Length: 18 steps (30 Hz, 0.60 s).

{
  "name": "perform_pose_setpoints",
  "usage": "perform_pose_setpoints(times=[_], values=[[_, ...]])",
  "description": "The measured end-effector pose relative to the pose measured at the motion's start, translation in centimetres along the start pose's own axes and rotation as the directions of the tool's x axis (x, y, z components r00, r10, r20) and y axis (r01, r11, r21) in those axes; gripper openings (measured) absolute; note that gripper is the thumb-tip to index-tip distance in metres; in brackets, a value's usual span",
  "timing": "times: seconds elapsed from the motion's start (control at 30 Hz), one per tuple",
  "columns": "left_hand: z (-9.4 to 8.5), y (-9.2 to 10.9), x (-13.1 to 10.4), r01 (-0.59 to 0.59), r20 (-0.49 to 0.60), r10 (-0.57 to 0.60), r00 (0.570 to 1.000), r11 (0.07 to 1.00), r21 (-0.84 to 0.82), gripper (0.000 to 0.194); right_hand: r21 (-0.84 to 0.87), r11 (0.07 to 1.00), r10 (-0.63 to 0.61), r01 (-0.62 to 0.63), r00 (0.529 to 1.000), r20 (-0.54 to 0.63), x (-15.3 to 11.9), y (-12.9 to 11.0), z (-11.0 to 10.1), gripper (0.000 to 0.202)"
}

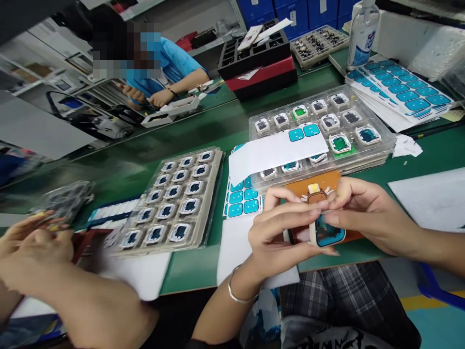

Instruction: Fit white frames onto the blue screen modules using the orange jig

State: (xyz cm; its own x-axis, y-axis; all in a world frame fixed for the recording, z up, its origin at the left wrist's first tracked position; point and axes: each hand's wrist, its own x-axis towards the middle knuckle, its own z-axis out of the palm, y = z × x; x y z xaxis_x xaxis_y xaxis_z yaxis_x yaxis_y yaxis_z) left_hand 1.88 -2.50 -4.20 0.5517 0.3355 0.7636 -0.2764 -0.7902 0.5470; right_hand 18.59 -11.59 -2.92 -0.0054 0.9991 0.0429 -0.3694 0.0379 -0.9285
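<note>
My left hand (279,225), with a silver bangle on the wrist, grips a small rounded-square watch case (331,233) by its side and lower edge. A teal film covers the face of the case. My right hand (366,208) is closed at the top edge of the same case, its thumb pressed on the film and its fingertips meeting those of my left hand. Whatever lies between the fingertips is hidden. Below both hands lies an orange mat (330,180) with a cartoon figure.
Ahead stands a clear tray (385,138) of watch cases, partly under a white sticker sheet (269,154). Left of it is another filled tray (209,213). Teal sticker sheets (403,87) and a pump bottle (363,36) stand back right. Co-workers' hands (39,247) work at left and across the table.
</note>
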Motion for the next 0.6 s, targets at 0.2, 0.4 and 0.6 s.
perform_pose_setpoints(times=[0.2, 0.4, 0.6], values=[[0.1, -0.2, 0.0, -0.023, 0.01, 0.023, 1.0, 0.998, 0.053, 0.066, 0.008, 1.0, 0.025, -0.025, 0.999, -0.025, 0.0, -0.1, 0.2, 0.037], [0.1, -0.4, -0.2, 0.019, 0.045, -0.02, 0.999, 1.0, 0.015, 0.063, 0.106, 0.99, 0.092, -0.097, 0.994, 0.053, 0.3, -0.1, -0.2, 0.038], [-0.4, -2.7, -0.4, 0.158, -0.055, -0.184, 0.981, 0.937, -0.311, 0.052, 0.027, 0.999, 0.039, -0.043, 0.99, 0.136, 1.4, 0.3, -1.4, 0.045]])
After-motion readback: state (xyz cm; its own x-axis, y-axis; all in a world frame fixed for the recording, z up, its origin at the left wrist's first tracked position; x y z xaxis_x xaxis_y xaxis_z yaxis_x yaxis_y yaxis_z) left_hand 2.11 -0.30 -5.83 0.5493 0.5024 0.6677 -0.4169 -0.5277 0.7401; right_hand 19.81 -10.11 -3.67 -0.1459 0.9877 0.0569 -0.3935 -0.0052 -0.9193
